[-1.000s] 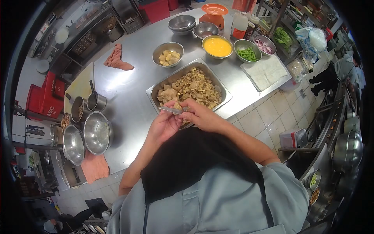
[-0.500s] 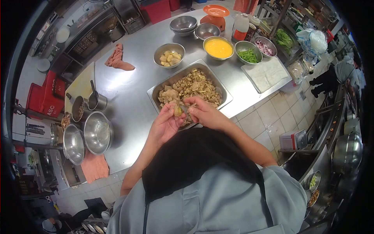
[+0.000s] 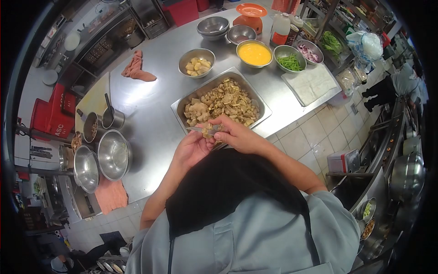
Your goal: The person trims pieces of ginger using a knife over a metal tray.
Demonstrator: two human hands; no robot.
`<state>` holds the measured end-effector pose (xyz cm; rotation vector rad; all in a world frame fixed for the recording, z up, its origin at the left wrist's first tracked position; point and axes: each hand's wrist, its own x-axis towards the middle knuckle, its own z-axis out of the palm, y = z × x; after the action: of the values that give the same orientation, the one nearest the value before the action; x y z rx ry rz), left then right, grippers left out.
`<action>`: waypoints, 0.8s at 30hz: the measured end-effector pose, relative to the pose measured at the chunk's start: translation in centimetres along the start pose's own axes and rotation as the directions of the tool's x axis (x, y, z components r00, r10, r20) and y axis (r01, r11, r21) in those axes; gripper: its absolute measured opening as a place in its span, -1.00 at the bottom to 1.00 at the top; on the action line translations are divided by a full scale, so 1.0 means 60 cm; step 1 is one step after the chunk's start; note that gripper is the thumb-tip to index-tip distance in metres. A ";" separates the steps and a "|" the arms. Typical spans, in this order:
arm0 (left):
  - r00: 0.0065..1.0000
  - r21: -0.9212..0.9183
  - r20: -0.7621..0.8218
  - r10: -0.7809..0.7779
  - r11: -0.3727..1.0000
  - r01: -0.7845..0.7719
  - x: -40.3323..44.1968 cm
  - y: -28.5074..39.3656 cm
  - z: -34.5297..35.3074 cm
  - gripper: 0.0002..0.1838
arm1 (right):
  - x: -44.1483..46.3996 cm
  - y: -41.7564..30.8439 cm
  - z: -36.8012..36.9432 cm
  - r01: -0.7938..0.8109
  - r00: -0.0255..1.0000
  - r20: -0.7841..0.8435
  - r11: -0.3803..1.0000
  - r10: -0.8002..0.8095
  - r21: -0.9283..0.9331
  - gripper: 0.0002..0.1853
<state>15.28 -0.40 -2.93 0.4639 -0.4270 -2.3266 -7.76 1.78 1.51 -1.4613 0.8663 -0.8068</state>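
Over the near edge of a steel pan, my left hand is closed on a brownish-yellow piece of food, whose kind I cannot make out. My right hand grips a small knife, with the blade pointing left across that piece; the handle is hidden in my fingers. Cut brownish-yellow food pieces fill much of the pan, and a paler clump lies at its left side.
Behind the pan stand a bowl of pale chunks, yellow liquid, cut green vegetables and chopped purple onion. An orange scale is at the back. Steel bowls stand left; a folded white cloth lies right.
The knife blade now shows plainly, stretched leftward over the food piece. My right hand has turned slightly, while my left hand stays almost in place.
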 end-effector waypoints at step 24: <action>0.982 0.046 -0.047 0.181 0.983 -0.179 0.032 -0.018 0.096 -0.60 | 0.022 0.038 -0.146 -0.276 0.947 0.250 0.907 0.200 0.319 -0.58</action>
<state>10.80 0.01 1.30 0.4838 -0.4736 -2.1304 -14.94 -3.66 -0.21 -1.0769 0.6820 -0.5720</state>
